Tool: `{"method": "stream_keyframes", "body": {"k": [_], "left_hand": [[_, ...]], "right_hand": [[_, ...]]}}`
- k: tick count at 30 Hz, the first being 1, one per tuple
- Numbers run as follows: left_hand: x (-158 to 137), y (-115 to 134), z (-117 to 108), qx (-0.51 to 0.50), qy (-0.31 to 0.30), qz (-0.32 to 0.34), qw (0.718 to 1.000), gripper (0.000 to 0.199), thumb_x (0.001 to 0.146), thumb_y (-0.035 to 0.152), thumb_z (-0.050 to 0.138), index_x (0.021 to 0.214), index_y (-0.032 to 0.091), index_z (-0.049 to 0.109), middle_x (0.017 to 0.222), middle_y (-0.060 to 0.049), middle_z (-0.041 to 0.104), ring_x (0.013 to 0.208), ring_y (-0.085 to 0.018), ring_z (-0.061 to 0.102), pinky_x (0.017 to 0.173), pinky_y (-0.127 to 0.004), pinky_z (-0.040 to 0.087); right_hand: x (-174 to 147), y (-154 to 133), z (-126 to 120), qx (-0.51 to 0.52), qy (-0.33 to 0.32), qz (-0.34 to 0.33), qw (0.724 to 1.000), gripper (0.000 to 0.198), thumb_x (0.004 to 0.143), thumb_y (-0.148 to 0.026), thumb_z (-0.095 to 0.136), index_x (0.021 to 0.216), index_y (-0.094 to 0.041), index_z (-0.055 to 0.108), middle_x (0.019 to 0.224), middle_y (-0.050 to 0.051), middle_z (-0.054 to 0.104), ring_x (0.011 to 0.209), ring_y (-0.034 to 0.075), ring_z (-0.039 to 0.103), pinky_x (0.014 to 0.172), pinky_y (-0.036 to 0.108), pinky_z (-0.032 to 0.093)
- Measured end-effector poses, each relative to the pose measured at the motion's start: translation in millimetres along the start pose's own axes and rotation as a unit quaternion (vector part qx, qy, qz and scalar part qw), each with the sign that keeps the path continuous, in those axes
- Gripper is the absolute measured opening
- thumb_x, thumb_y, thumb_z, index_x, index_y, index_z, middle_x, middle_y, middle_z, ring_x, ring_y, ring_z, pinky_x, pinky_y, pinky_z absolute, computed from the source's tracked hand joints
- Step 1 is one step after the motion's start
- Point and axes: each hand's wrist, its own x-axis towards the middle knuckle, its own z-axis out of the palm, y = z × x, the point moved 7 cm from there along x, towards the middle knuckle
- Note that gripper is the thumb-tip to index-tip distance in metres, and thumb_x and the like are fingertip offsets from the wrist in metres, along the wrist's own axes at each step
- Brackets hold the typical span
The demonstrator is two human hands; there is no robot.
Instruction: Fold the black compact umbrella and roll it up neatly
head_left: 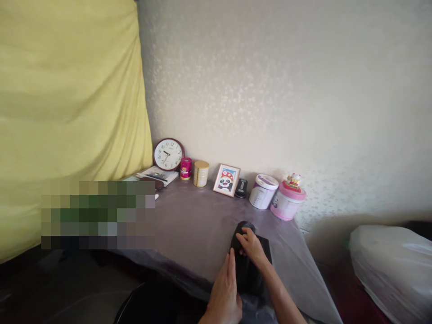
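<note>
A soft-looking black item (243,265), rounded at its far end, lies on the table near its front edge. Its exact kind is hard to make out. My right hand (250,245) rests over its upper part, fingers curled in and closed on it. Along its left side lies my left hand (224,288), fingers stretched out straight and touching the edge. A flat dark piece (265,247) shows to the right, partly behind my right wrist; whether it belongs to the black item I cannot tell.
Along the wall stand a round clock (168,154), a pink can (186,168), a yellow-lidded can (201,174), a framed panda picture (226,180), a purple-white tub (263,191) and a pink tub (287,202) topped by a figurine. A white plastic bag (391,261) bulges at right.
</note>
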Motion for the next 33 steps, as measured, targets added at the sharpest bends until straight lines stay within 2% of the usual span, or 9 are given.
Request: {"method": "stream_keyframes", "body": {"k": [6,9,12,14,17,20,23,28,33], "left_hand": [[-8.1,6.0,-12.1,0.005,0.043,0.041,0.998,0.096,0.061,0.000,0.042,0.139,0.015,-0.014,0.146,-0.009,0.027,0.129,-0.017,0.034,0.105,-0.027,0.029],[-9.7,3.6,-10.0,0.055,0.015,0.024,0.998,0.088,0.066,0.006,0.043,0.141,0.013,-0.002,0.141,-0.012,0.035,0.124,-0.022,0.040,0.103,-0.032,0.032],[-11.3,-1.4,-8.9,0.103,-0.012,-0.004,0.995,0.076,0.071,0.014,0.045,0.140,0.009,0.013,0.139,-0.017,0.036,0.123,-0.027,0.040,0.103,-0.038,0.032],[-12.0,-2.4,-12.7,0.117,0.001,-0.011,0.993,0.071,0.073,0.021,0.048,0.138,0.010,0.022,0.141,-0.018,0.033,0.125,-0.031,0.037,0.104,-0.042,0.030],[-11.1,2.2,-22.0,0.124,0.063,0.008,0.990,0.065,0.071,0.028,0.052,0.133,0.012,0.035,0.146,-0.016,0.023,0.131,-0.035,0.027,0.107,-0.047,0.025],[-7.4,7.3,-18.8,0.129,0.083,0.040,0.987,0.073,0.068,0.023,0.052,0.136,0.014,0.028,0.149,-0.013,0.014,0.135,-0.032,0.017,0.109,-0.048,0.021],[-2.0,4.2,-2.8,0.131,0.042,0.049,0.989,0.082,0.064,0.014,0.048,0.140,0.012,0.017,0.149,-0.013,0.016,0.136,-0.029,0.019,0.109,-0.048,0.023],[1.3,-5.3,11.7,0.122,0.002,0.023,0.992,0.083,0.063,0.006,0.041,0.140,0.009,0.013,0.149,-0.014,0.013,0.136,-0.025,0.017,0.110,-0.042,0.024],[1.4,-6.9,12.7,0.081,-0.015,-0.006,0.997,0.083,0.063,0.003,0.039,0.141,0.011,0.010,0.149,-0.013,0.015,0.136,-0.024,0.017,0.110,-0.039,0.022]], "right_hand": [[-13.1,-19.1,6.7,-0.031,-0.044,-0.071,0.996,0.018,0.082,-0.029,0.045,0.089,-0.018,0.057,0.061,-0.002,0.067,0.041,0.008,0.055,0.049,0.020,0.040],[-23.2,-28.3,7.1,-0.060,-0.051,-0.110,0.991,0.018,0.083,-0.027,0.043,0.082,-0.020,0.059,0.066,-0.002,0.070,0.053,0.011,0.061,0.056,0.021,0.041],[-31.8,-34.1,6.7,-0.076,-0.052,-0.142,0.986,0.018,0.084,-0.025,0.042,0.081,-0.022,0.060,0.070,-0.002,0.072,0.068,0.013,0.065,0.063,0.022,0.042],[-35.3,-36.0,5.9,-0.077,-0.050,-0.155,0.984,0.019,0.084,-0.025,0.042,0.082,-0.022,0.060,0.071,-0.002,0.072,0.072,0.013,0.065,0.067,0.023,0.043],[-37.8,-36.7,5.5,-0.070,-0.050,-0.161,0.983,0.020,0.085,-0.024,0.042,0.083,-0.022,0.061,0.072,-0.002,0.071,0.071,0.013,0.065,0.068,0.023,0.043],[-41.7,-37.4,4.9,-0.075,-0.042,-0.169,0.982,0.021,0.086,-0.024,0.041,0.087,-0.022,0.062,0.074,-0.002,0.071,0.071,0.013,0.065,0.068,0.022,0.045],[-50.8,-39.5,1.2,-0.110,-0.006,-0.210,0.972,0.022,0.087,-0.025,0.043,0.091,-0.024,0.065,0.082,0.001,0.070,0.077,0.015,0.063,0.072,0.024,0.046],[-61.4,-38.6,-4.6,-0.133,0.030,-0.337,0.931,0.024,0.089,-0.024,0.043,0.094,-0.024,0.067,0.100,0.004,0.069,0.108,0.020,0.053,0.097,0.038,0.039],[-26.6,-18.1,-10.5,-0.153,0.045,-0.319,0.934,0.029,0.091,-0.025,0.039,0.099,-0.023,0.066,0.108,0.006,0.067,0.117,0.021,0.048,0.104,0.049,0.027]]}}
